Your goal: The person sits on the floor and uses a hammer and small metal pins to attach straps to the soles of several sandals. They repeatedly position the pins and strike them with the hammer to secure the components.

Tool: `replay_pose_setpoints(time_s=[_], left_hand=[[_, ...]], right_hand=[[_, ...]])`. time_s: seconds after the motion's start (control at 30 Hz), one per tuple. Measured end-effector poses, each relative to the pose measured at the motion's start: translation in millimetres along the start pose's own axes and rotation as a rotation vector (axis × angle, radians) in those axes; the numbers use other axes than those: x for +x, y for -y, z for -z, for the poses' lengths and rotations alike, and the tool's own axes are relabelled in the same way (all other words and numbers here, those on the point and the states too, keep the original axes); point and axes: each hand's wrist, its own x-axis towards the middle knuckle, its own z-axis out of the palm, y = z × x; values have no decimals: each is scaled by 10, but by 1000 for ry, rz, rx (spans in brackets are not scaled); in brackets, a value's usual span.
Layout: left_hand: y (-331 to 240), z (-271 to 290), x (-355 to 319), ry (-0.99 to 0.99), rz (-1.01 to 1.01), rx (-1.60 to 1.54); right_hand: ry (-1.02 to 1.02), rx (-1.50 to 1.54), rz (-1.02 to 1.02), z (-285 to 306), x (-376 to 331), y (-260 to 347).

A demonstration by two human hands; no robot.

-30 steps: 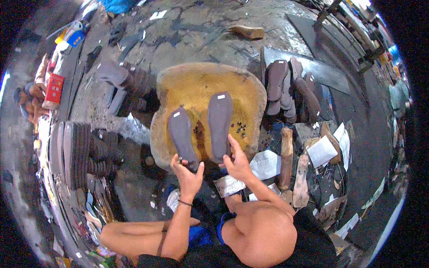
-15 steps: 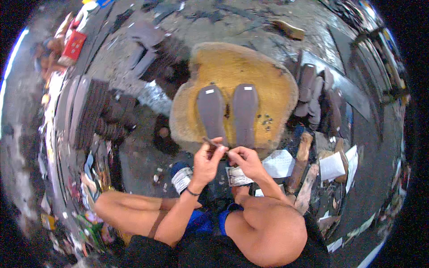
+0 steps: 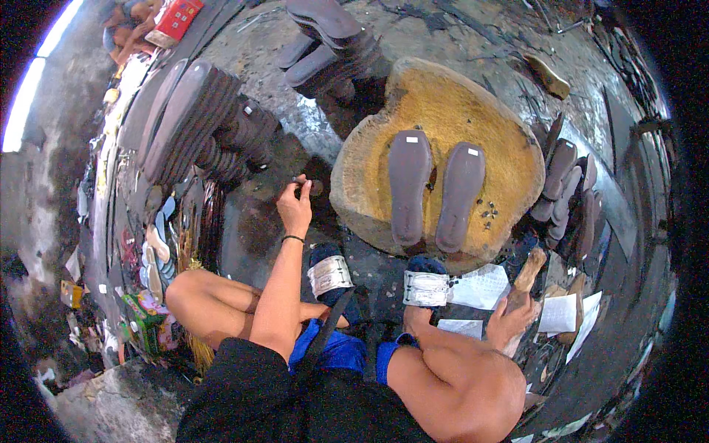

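Two grey shoe soles (image 3: 408, 184) (image 3: 459, 193) lie side by side on a round, yellow-stained wooden block (image 3: 473, 111) in front of me. My left hand (image 3: 295, 207) is stretched out to the floor left of the block, with its fingertips pinched on a small dark object (image 3: 304, 181). My right hand (image 3: 508, 322) is low on the right, fingers curled at the lower end of a brown wooden piece (image 3: 529, 269). Whether it grips the piece is unclear. A few small dark nails (image 3: 487, 211) lie on the block beside the right sole.
Stacks of dark soles stand at the left (image 3: 185, 118), behind the block (image 3: 325, 37) and to its right (image 3: 563, 184). White paper sheets (image 3: 487, 284) lie by my right knee. My feet wear blue sandals with silvery straps (image 3: 330, 275). Clutter lines the left edge.
Both hands were together at the near ends of the soles. Now the left has swung out to the floor on the left, and the right has dropped to the wooden piece.
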Motion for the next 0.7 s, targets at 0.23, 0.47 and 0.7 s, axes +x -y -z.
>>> replay_pose_setpoints(time_s=[0.23,0.47,0.7], left_hand=[[-120,-182,20,11,49,-120],[-1200,-218,174,294,227,-953],[-1578,-1184,293,472,166,-1056]], right_hand=[[436,256,-530,-604,-524,-1049],[433,1180,-961,692,403,610],[476,1446,-550,688,472,1189]])
